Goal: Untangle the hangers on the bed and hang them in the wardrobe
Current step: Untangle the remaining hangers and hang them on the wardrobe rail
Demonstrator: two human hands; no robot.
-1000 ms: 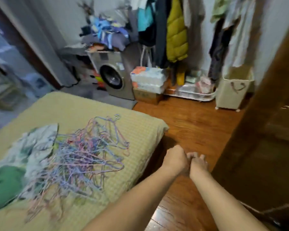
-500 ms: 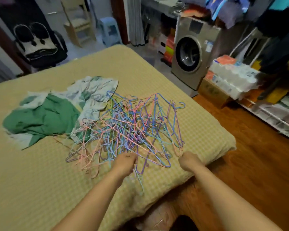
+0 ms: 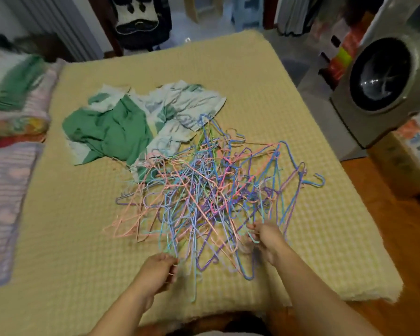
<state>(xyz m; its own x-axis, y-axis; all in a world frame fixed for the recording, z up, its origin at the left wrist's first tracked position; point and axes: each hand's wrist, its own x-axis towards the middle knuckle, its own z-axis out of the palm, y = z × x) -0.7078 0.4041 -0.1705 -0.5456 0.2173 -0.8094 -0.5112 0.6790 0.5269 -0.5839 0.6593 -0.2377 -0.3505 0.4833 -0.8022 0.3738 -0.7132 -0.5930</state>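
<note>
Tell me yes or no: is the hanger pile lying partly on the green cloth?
Yes. The far edge of the hanger pile overlaps the near corner of the green cloth on the bed.

hangers (image 3: 211, 197) | thin wire, pink/blue/purple | tangled heap | lying on bed (image 3: 58, 238) near front edge

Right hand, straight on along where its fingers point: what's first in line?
The right hand is already at the near edge of the hanger pile; going on, it probably meets more tangled hangers first. Depth is unclear.

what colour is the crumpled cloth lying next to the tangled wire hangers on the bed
The crumpled cloth is solid green with white, leaf-patterned parts, beside the pastel hanger tangle; head view.
</note>
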